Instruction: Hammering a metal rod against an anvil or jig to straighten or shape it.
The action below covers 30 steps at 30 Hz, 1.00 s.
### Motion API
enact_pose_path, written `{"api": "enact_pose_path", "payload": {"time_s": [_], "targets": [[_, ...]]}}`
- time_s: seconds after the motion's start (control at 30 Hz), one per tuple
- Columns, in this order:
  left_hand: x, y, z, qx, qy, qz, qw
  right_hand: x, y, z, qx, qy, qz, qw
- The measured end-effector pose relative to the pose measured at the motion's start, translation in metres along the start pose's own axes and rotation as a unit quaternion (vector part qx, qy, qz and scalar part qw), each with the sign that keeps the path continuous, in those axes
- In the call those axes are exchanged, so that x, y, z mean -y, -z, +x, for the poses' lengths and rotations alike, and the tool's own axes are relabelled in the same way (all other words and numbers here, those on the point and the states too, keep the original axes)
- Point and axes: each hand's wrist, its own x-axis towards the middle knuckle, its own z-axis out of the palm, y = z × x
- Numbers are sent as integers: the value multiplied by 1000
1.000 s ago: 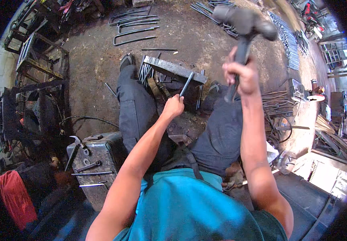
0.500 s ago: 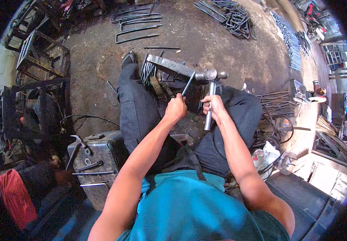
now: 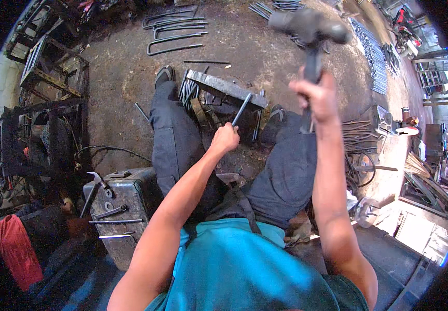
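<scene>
My left hand [image 3: 226, 138] is closed around a thin metal rod [image 3: 242, 109], whose far end rests on a narrow steel anvil bar [image 3: 225, 88] between my legs. Raised at the right, my right hand [image 3: 318, 96] grips the handle of a ball-peen hammer [image 3: 311, 28]. The hammer's head is blurred by motion and well clear of the anvil bar. Several rods [image 3: 189, 92] lean in a bunch beside the bar's left end.
Bent U-shaped rods [image 3: 177, 49] lie on the floor ahead. A battered metal case [image 3: 125, 189] at my left carries a claw hammer [image 3: 98, 181] and a wrench [image 3: 111, 212]. More rods [image 3: 358, 132] are heaped at the right, and a dark metal frame [image 3: 53, 78] stands far left.
The hammer has swung up and to the right, away from the anvil bar, in my right hand. My left hand keeps the rod in nearly the same place.
</scene>
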Motion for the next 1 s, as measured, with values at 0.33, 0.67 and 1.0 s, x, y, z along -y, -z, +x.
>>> {"api": "enact_pose_path", "payload": {"time_s": [0.33,0.67,1.0], "targets": [[4,1,1,-15,-15,12,1000,-136,-27,0,-53,-85,-202,974],[8,3,-2,-25,-36,-30,999,-179,3,-16,-78,-267,-158,947],[5,-8,12,-37,-65,-28,997,22,7,7,11,47,149,988]]}}
